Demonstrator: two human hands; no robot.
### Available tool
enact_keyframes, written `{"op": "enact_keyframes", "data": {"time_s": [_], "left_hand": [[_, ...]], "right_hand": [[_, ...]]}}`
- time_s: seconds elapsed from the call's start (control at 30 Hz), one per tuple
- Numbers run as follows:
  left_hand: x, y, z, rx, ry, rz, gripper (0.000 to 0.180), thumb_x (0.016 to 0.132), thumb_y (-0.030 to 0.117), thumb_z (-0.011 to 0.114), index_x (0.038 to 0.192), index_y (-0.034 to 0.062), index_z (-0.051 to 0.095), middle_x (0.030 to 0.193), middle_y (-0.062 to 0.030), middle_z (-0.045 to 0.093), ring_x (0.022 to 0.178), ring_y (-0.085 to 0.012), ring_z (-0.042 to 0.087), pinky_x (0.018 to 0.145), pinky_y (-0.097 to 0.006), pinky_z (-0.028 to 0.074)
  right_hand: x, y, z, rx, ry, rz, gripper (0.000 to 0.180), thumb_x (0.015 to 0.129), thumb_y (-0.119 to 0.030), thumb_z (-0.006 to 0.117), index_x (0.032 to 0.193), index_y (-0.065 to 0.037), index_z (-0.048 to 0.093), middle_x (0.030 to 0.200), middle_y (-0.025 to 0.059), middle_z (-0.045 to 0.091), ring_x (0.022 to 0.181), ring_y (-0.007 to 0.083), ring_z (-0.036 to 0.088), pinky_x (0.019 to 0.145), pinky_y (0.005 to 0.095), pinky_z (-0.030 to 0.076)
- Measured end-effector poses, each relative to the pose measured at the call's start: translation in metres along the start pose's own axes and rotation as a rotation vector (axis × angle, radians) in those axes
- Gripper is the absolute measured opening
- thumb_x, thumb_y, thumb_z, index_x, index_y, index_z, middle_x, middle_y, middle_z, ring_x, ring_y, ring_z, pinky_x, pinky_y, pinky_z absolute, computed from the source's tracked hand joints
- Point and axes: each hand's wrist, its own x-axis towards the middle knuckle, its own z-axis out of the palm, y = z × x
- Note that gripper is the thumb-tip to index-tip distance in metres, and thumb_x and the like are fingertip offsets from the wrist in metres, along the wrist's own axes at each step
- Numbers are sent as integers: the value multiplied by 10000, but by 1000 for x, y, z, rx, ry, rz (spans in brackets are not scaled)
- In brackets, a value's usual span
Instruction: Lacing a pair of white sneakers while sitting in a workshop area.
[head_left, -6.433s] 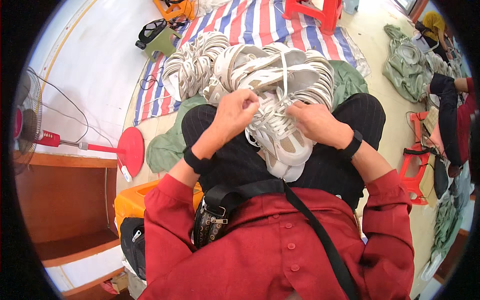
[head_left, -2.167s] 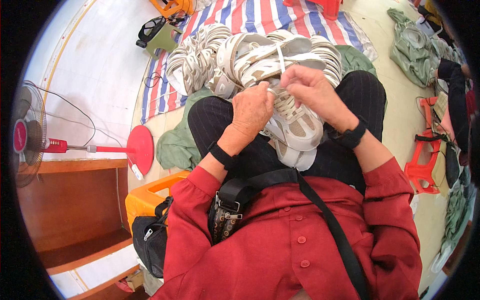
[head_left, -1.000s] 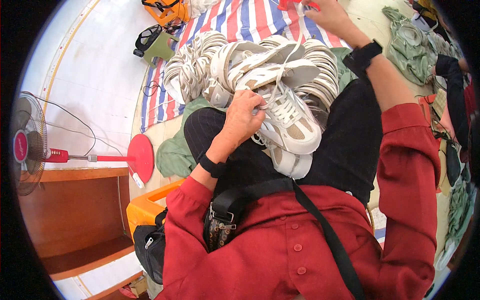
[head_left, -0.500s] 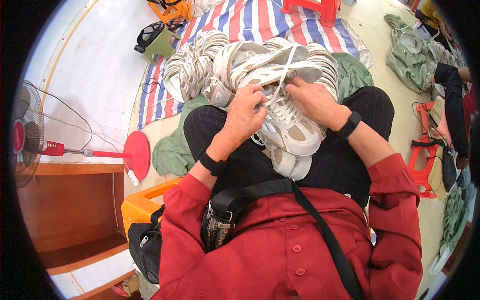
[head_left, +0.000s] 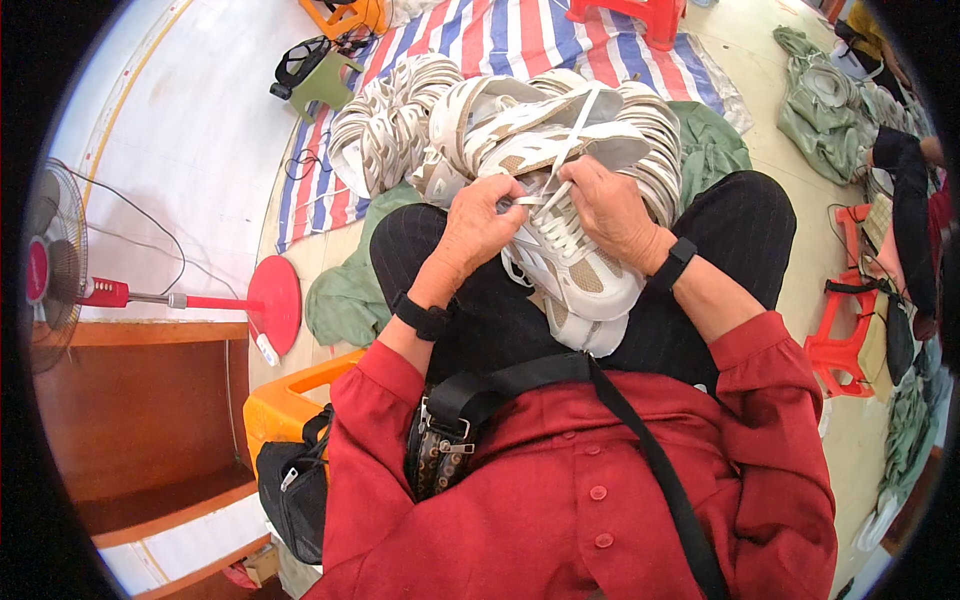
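A white and beige sneaker upper [head_left: 598, 278] lies between my knees, its toe toward me, overlapping another pale upper [head_left: 585, 332] beneath. White shoelace [head_left: 577, 130] criss-crosses its front, and a loose length runs up over the pile behind. My left hand [head_left: 482, 225] is closed at the left of the lacing, pinching a strand of lace with thumb and forefinger. On the other side my right hand [head_left: 612, 212] has its fingers curled on the lace near the top eyelets. Stacked sneaker uppers [head_left: 395, 120] heap up just beyond both hands.
Green cloth [head_left: 345, 290] lies under the pile, over a striped sheet [head_left: 500, 40]. To the left stand a red-based fan [head_left: 275, 310], an orange stool [head_left: 285, 400] and a green stool [head_left: 325, 85]. A red stool [head_left: 840, 340] and another person's arm [head_left: 905, 200] are at right.
My left hand has taken up a strand of lace beside the eyelets. My right hand has turned, its fingers curling in more, and shifted slightly left.
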Motion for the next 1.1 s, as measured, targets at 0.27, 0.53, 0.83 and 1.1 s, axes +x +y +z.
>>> {"op": "enact_keyframes", "data": {"time_s": [0.27, 0.53, 0.83, 1.1], "left_hand": [[-5, 1, -7, -8, -76, 19, 193, 745, 109, 642, 915, 20, 617, 905, -58, 641, 868, -165, 593, 782, -291, 463], [-11, 6, -3, -73, -38, 21, 287, 739, 111, 640, 1015, 36, 615, 975, -93, 650, 926, -212, 608, 816, -302, 467], [-13, 0, -1, -5, -27, 107, 334, 726, 10, 540, 1051, 52, 609, 1017, -126, 623, 975, -259, 592, 874, -326, 449], [-22, -4, 6, -60, 206, 97, 335, 738, -13, 518, 1064, 18, 592, 1030, -133, 610, 990, -255, 594, 881, -323, 451]], "right_hand": [[-1, 12, 1, -67, -32, 112, 190, 837, -135, 552, 998, -40, 517, 903, 179, 602, 794, 383, 608, 697, 478, 481], [-3, 8, -4, -123, -124, 132, 160, 819, -176, 562, 899, -38, 564, 845, 179, 608, 769, 384, 605, 685, 479, 477], [-7, 4, -3, -96, -21, 70, 108, 793, -89, 565, 887, -36, 571, 791, 167, 585, 712, 373, 593, 638, 460, 462], [-2, 5, -12, -69, -62, 102, 124, 813, -43, 573, 936, -29, 586, 830, 150, 609, 735, 334, 621, 618, 394, 474]]}}
